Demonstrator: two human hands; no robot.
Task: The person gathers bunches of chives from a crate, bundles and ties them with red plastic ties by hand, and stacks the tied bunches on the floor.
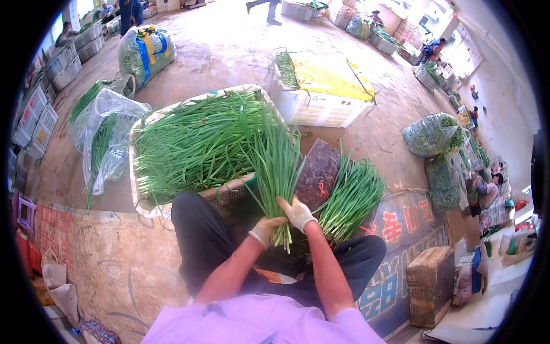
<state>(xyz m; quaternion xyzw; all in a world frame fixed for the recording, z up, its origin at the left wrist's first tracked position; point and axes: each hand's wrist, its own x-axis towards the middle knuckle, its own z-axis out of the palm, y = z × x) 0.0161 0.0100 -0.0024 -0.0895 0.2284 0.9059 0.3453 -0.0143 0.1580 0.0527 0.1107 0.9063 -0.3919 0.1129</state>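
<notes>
Between my knees, a bunch of Chinese chives (276, 172) stands nearly upright, its leaves fanning away from me and its pale cut ends pointing toward my lap. My left hand (265, 230), in a whitish glove, wraps round the lower stems from the left. Slightly higher on the right, my right hand (298, 214) in a similar glove is closed on the same bunch. A second pile of chives (352, 198) rests to the right on a dark board (317, 170) with a red tie on it. At the left stands a white crate (136, 172) full of chives.
Behind the crate are a white crate with a yellow cover (332, 77) and a stuffed clear bag (148, 54). An open plastic bag of greens (109, 132) lies left. A wooden box (428, 284) stands right. Several people work farther off among crates and bags.
</notes>
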